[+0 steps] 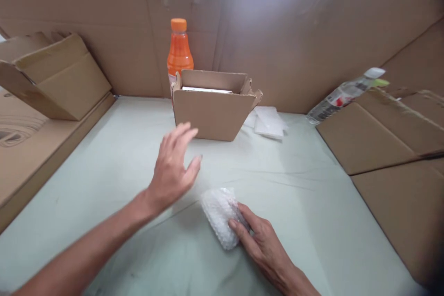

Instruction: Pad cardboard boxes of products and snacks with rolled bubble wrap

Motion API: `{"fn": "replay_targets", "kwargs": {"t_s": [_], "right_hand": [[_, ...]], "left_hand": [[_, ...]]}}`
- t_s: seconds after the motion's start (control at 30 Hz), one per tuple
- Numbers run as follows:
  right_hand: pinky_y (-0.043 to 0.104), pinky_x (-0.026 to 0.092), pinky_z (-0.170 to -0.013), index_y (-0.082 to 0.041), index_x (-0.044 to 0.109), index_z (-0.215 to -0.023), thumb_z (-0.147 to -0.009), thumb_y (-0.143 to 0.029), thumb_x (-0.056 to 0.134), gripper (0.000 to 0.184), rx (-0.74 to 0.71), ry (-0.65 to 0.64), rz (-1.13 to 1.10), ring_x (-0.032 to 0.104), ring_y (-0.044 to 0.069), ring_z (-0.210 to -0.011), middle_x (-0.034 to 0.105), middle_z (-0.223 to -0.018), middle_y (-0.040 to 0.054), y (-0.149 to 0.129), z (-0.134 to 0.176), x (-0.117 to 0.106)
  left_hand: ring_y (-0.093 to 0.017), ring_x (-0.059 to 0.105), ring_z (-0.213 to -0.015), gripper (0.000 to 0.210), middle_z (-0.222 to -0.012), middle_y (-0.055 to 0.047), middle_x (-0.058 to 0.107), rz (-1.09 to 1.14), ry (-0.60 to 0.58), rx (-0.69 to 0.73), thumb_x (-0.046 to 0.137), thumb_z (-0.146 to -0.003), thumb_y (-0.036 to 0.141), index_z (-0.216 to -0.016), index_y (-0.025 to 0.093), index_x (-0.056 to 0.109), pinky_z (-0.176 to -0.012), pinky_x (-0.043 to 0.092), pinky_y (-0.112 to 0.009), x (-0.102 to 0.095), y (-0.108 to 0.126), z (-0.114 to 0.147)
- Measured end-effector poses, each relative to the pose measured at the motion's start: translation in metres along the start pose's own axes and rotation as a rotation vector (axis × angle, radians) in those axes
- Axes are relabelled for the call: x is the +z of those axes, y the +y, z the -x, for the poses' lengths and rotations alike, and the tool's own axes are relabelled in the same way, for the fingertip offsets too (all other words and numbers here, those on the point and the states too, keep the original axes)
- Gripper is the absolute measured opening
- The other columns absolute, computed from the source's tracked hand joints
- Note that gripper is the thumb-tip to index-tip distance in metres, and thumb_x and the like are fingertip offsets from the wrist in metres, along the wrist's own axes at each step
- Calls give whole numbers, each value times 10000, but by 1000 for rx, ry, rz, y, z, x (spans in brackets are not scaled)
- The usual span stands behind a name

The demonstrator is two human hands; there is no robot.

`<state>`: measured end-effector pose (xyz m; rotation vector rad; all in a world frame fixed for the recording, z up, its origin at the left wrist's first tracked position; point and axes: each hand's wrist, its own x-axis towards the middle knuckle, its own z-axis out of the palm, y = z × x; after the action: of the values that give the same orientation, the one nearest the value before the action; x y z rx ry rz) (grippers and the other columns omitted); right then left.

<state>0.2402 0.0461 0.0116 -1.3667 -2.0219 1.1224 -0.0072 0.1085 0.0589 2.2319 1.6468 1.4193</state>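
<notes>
Between the thumb and fingers of my right hand (265,243) is a bubble-wrapped packet (221,217), tilted and low over the front of the table. What lies inside the wrap cannot be made out. My left hand (175,164) is raised with its fingers apart and nothing in it. It is just in front of an open-topped cardboard box (211,113), whose flaps stand up. A white flat item (207,90) shows inside that box; the rest of its contents is hidden.
Behind the box stands an orange drink bottle (179,51). Several white foam or bubble sheets (268,122) lie to its right. A clear bottle (343,95) leans beside the cardboard boxes (374,134) at right. More cardboard (74,78) stands at left, on the pale green-covered table (294,212).
</notes>
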Motion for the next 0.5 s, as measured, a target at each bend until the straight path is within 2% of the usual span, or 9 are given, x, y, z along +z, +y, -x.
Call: {"fn": "replay_targets", "kwargs": {"t_s": [0.03,0.1,0.17,0.23,0.27,0.33,0.43,0.5], "right_hand": [[251,572,-711,-203,660,-1262,-1008,-435,474,392,22,8,17,722,190,-830,766,-984,55,4,2,-3],[274,594,-791,-193,665,-1288,-1008,-456,464,434,52,31,45,741,222,-949,769,-1096,88,12,8,-5],[294,604,-860,-194,637,-1356,-1010,-458,454,473,71,65,57,731,242,-1068,741,-1226,106,20,14,-7],[309,616,-871,-215,579,-1437,-1014,-445,449,498,78,91,61,717,248,-1128,714,-1291,100,27,19,-11],[312,623,-864,-232,553,-1464,-1015,-437,452,503,73,101,66,712,248,-1143,707,-1305,91,29,20,-15],[318,627,-872,-262,547,-1468,-1008,-429,481,494,51,150,88,705,249,-1161,699,-1321,78,34,22,-26],[310,628,-873,-263,633,-1360,-975,-451,546,438,18,328,127,720,253,-1122,716,-1290,81,37,24,-54],[281,641,-771,-247,675,-1264,-952,-491,572,409,8,502,142,756,243,-978,755,-1184,92,34,28,-78]], "left_hand": [[-288,415,-1448,463,-1474,-178,530,-84,29,94,553,-899,168,-1362,147,524,-1194,337,-475,4,-6,-30],[-316,332,-1501,554,-1510,-161,506,-226,49,174,582,-836,136,-1386,143,511,-1231,247,-520,14,-18,-85],[-344,445,-1420,474,-1334,-148,645,-333,-27,157,583,-795,108,-1269,132,604,-1224,218,-571,23,-29,-125],[-330,626,-1182,309,-1037,-107,735,-379,-128,122,549,-794,93,-1071,132,681,-1172,268,-621,27,-36,-144],[-303,670,-1049,245,-922,-82,734,-374,-165,124,530,-803,92,-982,136,690,-1142,299,-636,27,-38,-145],[-247,677,-875,191,-831,-52,717,-327,-186,187,502,-831,101,-893,148,677,-1110,331,-648,18,-34,-134],[-200,656,-792,186,-807,-33,700,-266,-151,330,480,-884,106,-885,168,656,-1138,332,-612,-12,-13,-92],[-185,664,-806,176,-840,-19,704,-255,-153,372,510,-884,88,-938,189,644,-1172,313,-581,-38,7,-57]]}}
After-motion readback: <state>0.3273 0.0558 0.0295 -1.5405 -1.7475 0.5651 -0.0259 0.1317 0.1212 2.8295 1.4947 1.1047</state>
